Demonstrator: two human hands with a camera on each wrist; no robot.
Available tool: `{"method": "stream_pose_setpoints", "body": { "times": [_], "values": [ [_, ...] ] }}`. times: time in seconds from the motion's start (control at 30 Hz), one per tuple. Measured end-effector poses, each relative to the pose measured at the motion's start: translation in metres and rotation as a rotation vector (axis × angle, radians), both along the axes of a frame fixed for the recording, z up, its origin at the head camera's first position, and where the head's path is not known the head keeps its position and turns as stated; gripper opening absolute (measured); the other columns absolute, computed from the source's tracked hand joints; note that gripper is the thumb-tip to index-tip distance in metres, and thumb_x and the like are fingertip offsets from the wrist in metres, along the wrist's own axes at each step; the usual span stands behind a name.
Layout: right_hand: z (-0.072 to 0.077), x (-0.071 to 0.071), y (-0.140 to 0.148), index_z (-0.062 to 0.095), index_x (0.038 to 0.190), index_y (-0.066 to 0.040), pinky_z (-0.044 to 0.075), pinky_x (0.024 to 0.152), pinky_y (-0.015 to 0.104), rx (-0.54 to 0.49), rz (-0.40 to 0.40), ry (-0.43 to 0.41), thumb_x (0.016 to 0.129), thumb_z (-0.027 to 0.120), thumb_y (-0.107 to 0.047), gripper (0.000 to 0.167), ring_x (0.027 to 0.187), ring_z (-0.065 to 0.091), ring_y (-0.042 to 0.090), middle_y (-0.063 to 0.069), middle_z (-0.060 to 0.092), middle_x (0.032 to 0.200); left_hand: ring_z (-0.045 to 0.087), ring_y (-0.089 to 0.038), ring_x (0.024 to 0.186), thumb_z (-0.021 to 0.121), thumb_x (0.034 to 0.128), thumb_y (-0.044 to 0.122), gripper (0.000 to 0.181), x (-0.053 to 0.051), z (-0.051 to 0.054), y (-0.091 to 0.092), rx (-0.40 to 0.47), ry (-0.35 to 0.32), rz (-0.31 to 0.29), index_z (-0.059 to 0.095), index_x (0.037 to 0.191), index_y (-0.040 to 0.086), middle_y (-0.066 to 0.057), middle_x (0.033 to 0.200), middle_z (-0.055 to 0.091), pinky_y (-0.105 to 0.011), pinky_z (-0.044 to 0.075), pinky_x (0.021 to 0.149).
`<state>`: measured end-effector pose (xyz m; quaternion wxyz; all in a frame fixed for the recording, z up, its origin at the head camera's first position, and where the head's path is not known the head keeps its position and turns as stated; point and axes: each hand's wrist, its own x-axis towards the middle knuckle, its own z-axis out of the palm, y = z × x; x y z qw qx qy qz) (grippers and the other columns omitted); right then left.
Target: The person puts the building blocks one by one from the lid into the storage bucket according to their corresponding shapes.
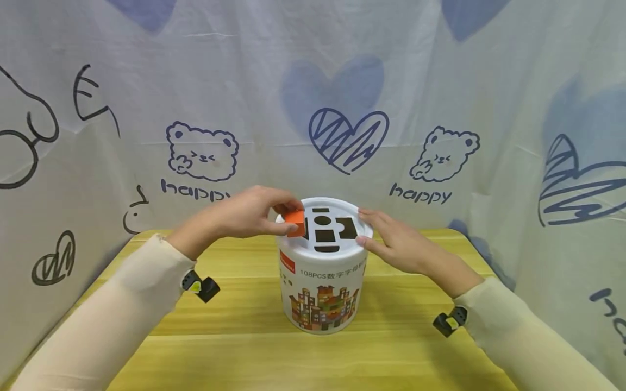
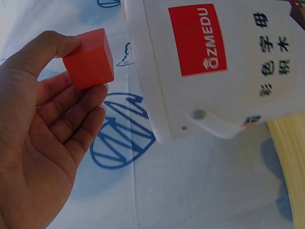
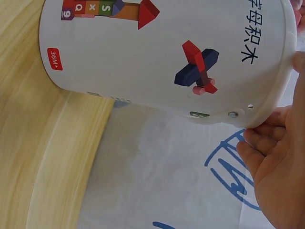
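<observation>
An orange-red cube block [image 1: 295, 222] is pinched between the thumb and fingers of my left hand [image 1: 254, 213], at the left side of the white bucket's lid [image 1: 298, 247]. In the left wrist view the same block [image 2: 89, 59] is up beside the rim, apart from the bucket wall [image 2: 171, 100]. Several dark cut-out holes, among them a round one and a square one, show in the lid. My right hand [image 1: 398, 244] rests on the lid's right edge, its fingers and thumb spread along the rim. The right wrist view shows those fingers [image 3: 267, 138] against the rim.
The bucket stands upright on a yellow wood-grain table [image 1: 220, 336], with pictures of blocks printed on its side. A white handle [image 2: 217, 125] hangs at the bucket's side. Behind and on both sides hangs a pale cloth [image 1: 274, 87] with hearts and bears.
</observation>
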<state>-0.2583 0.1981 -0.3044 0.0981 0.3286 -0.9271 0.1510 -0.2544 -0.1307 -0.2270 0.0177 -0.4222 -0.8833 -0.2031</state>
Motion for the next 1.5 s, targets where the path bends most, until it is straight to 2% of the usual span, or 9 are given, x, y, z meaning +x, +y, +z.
{"method": "stream_pose_setpoints", "body": {
  "times": [0.17,0.27,0.53,0.8,1.07,1.5],
  "values": [
    [0.000,0.000,0.000,0.032,0.153,-0.011,0.033,0.109,0.057,-0.001,-0.004,0.005,0.100,0.040,-0.056,0.070,0.138,0.036,0.035,0.007,0.028,0.158,0.062,-0.017,0.104,0.069,0.0921,0.028,0.042,-0.008,0.002,0.016,-0.033,0.035,-0.045,0.060,0.131,0.016,0.000,0.115,0.068,-0.041,0.052,0.090],
    [-0.001,0.000,0.000,0.032,0.153,-0.011,0.033,0.109,0.057,-0.002,-0.005,0.008,0.100,0.040,-0.056,0.070,0.138,0.036,0.035,0.007,0.028,0.158,0.062,-0.016,0.104,0.069,0.0927,0.029,0.038,-0.013,0.002,0.024,-0.053,0.043,-0.066,0.063,0.127,0.016,0.000,0.117,0.068,-0.042,0.051,0.093],
    [-0.001,0.001,0.001,0.033,0.153,-0.011,0.034,0.109,0.057,-0.010,0.001,0.008,0.100,0.040,-0.056,0.069,0.137,0.037,0.035,0.007,0.029,0.158,0.062,-0.015,0.103,0.068,0.0927,0.031,0.037,-0.023,-0.001,0.044,-0.115,-0.005,-0.043,0.063,0.126,0.014,0.003,0.108,0.069,-0.036,0.050,0.093],
    [-0.004,0.001,0.002,0.034,0.152,-0.011,0.035,0.108,0.056,-0.016,0.004,0.009,0.100,0.041,-0.056,0.069,0.136,0.039,0.035,0.006,0.029,0.158,0.061,-0.013,0.096,0.067,0.0934,0.026,0.033,-0.027,-0.008,0.058,-0.168,-0.007,-0.059,0.063,0.124,0.014,0.002,0.104,0.068,-0.030,0.052,0.085],
    [-0.004,0.002,0.002,0.032,0.153,-0.012,0.036,0.108,0.057,-0.012,-0.001,0.003,0.100,0.041,-0.056,0.070,0.136,0.038,0.035,0.006,0.028,0.158,0.059,-0.011,0.088,0.070,0.0919,0.028,0.029,-0.029,-0.018,0.063,-0.217,0.038,-0.073,0.065,0.118,0.017,0.005,0.097,0.065,-0.026,0.051,0.080],
    [-0.004,0.001,0.003,0.032,0.153,-0.013,0.036,0.107,0.057,-0.011,0.007,0.008,0.100,0.040,-0.056,0.069,0.136,0.039,0.036,0.006,0.028,0.158,0.059,-0.011,0.089,0.072,0.0888,0.026,0.031,-0.030,-0.023,0.060,-0.178,0.062,-0.113,0.066,0.117,0.014,0.005,0.098,0.064,-0.025,0.050,0.080]
  ]
}}
